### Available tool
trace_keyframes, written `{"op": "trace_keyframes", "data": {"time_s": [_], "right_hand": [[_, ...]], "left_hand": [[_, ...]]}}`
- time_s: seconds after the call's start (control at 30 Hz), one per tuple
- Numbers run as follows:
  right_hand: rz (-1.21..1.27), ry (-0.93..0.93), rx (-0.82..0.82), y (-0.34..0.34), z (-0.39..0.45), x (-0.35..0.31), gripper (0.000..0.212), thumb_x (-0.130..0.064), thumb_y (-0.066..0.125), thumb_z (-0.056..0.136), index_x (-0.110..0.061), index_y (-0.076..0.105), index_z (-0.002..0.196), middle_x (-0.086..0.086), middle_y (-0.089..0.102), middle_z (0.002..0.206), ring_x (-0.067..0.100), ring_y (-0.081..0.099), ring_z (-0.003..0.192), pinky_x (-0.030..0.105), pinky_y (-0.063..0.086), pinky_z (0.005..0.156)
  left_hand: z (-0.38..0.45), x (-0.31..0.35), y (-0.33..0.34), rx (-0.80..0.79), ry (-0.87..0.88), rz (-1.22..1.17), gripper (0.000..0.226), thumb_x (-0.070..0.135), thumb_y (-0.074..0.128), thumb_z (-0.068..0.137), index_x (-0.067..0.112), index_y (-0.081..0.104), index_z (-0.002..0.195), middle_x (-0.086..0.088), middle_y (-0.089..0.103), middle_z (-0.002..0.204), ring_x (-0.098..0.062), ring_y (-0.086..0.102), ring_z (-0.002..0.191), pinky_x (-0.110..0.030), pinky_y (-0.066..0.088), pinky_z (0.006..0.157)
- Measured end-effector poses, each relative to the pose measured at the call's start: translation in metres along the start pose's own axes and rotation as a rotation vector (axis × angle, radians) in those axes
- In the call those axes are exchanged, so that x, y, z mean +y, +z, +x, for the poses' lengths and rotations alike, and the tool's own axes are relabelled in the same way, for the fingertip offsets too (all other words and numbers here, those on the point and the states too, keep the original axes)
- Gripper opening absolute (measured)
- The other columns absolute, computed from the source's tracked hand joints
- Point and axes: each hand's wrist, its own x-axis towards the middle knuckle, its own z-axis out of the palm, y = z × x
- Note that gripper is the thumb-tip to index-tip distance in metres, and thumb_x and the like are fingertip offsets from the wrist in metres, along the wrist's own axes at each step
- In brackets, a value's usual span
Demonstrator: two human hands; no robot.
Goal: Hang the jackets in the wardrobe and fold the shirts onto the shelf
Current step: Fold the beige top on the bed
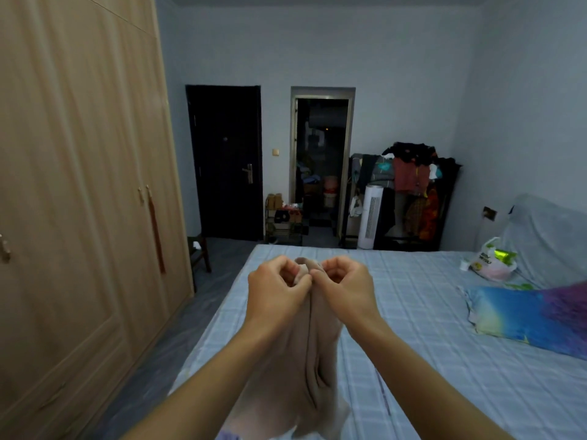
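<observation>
A beige garment (313, 369) hangs over the bed (444, 360), its top edge pinched by the left hand (276, 289) and right hand (344, 285), knuckles nearly touching. To fold well, spread the corners apart evenly (shirt, probably). The wardrobe (79, 185) stands closed beyond, left.

Two bare forearms come into view from about 7 and 5 o'clock, with no sleeve, watch or bracelet showing on either one. The left hand (277, 285) and the right hand (344, 282) carry no rings and no gloves. The fingers (287, 265) have short, plain nails as far as can be seen. At 6 o'clock a small patch of pale lilac clothing (229, 436) shows.
</observation>
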Motion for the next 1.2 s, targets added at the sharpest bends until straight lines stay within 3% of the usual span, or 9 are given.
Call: {"op": "trace_keyframes", "data": {"time_s": [0.2, 0.3, 0.4, 0.5, 0.57, 0.73, 0.83, 1.0, 1.2], "right_hand": [[0.102, -0.024, -0.132, -0.010, -0.007, -0.001, 0.010, -0.026, 0.077, 0.082, -0.020, 0.072, 0.087, -0.003, 0.075, 0.081, 0.009, 0.072, 0.078, 0.022, 0.056, 0.068], [0.096, -0.038, -0.160, -0.013, -0.010, 0.001, 0.026, -0.032, 0.085, 0.072, -0.021, 0.072, 0.092, -0.002, 0.076, 0.084, 0.011, 0.073, 0.080, 0.025, 0.060, 0.071], [0.104, -0.035, -0.118, -0.017, -0.009, 0.007, 0.019, -0.023, 0.083, 0.076, -0.021, 0.072, 0.091, -0.002, 0.076, 0.082, 0.012, 0.074, 0.079, 0.029, 0.061, 0.071], [0.089, 0.020, -0.125, -0.023, -0.005, 0.014, 0.015, -0.011, 0.074, 0.082, -0.022, 0.073, 0.093, -0.003, 0.076, 0.083, 0.011, 0.073, 0.082, 0.031, 0.061, 0.073], [0.102, 0.036, -0.161, -0.028, -0.003, 0.016, 0.019, -0.007, 0.069, 0.084, -0.023, 0.072, 0.094, -0.004, 0.076, 0.085, 0.012, 0.073, 0.084, 0.027, 0.059, 0.070], [0.159, -0.019, -0.310, -0.039, -0.002, 0.011, 0.022, -0.006, 0.065, 0.090, -0.021, 0.065, 0.107, 0.005, 0.076, 0.092, 0.026, 0.072, 0.088, 0.034, 0.058, 0.074], [0.177, -0.076, -0.436, -0.046, -0.003, 0.006, 0.029, -0.004, 0.063, 0.092, -0.023, 0.061, 0.113, 0.009, 0.075, 0.097, 0.036, 0.068, 0.093, 0.044, 0.056, 0.082], [0.184, -0.107, -0.491, -0.058, -0.003, 0.005, 0.028, -0.003, 0.062, 0.093, -0.022, 0.061, 0.114, 0.008, 0.074, 0.100, 0.028, 0.069, 0.093, 0.033, 0.058, 0.081], [0.189, -0.151, -0.412, -0.065, -0.002, 0.010, 0.025, -0.003, 0.063, 0.092, -0.017, 0.062, 0.112, 0.008, 0.073, 0.099, 0.026, 0.069, 0.093, 0.029, 0.057, 0.078]], "left_hand": [[-0.009, 0.005, -0.001, -0.098, -0.036, -0.076, 0.004, 0.026, 0.071, 0.086, 0.029, 0.073, 0.085, 0.014, 0.073, 0.075, 0.002, 0.069, 0.074, -0.023, 0.059, 0.067], [-0.016, 0.006, -0.004, -0.237, 0.027, -0.046, 0.034, 0.010, 0.058, 0.084, 0.035, 0.073, 0.100, 0.018, 0.073, 0.085, 0.004, 0.068, 0.083, -0.017, 0.056, 0.068], [-0.018, 0.007, -0.006, -0.384, 0.037, -0.082, 0.054, -0.001, 0.051, 0.077, 0.034, 0.073, 0.111, 0.016, 0.074, 0.095, 0.001, 0.069, 0.088, -0.022, 0.057, 0.073], [-0.014, 0.002, -0.013, -0.216, 0.072, 0.048, 0.033, 0.009, 0.064, 0.081, 0.041, 0.071, 0.085, 0.018, 0.072, 0.081, 0.001, 0.067, 0.073, -0.020, 0.054, 0.064], [-0.008, -0.006, -0.023, -0.095, 0.155, 0.152, 0.015, 0.025, 0.075, 0.078, 0.035, 0.067, 0.085, 0.017, 0.068, 0.078, 0.000, 0.064, 0.073, -0.016, 0.047, 0.061], [0.000, -0.022, -0.024, -0.343, 0.157, 0.263, 0.088, 0.045, 0.086, 0.062, 0.037, 0.040, 0.137, 0.019, 0.052, 0.125, 0.001, 0.050, 0.114, -0.022, 0.046, 0.091], [0.005, -0.024, -0.018, -0.486, 0.071, 0.152, 0.101, 0.037, 0.090, 0.060, 0.036, 0.032, 0.144, 0.017, 0.050, 0.133, 0.002, 0.048, 0.120, -0.018, 0.044, 0.094], [0.011, -0.017, -0.019, -0.605, -0.014, -0.146, 0.057, 0.006, 0.086, 0.069, 0.024, 0.063, 0.118, -0.001, 0.072, 0.102, -0.015, 0.071, 0.094, -0.036, 0.061, 0.081], [0.013, 0.001, -0.021, -0.580, 0.145, -0.078, 0.016, 0.008, 0.078, 0.079, 0.020, 0.070, 0.086, -0.010, 0.067, 0.077, -0.016, 0.062, 0.066, -0.037, 0.053, 0.062]]}}
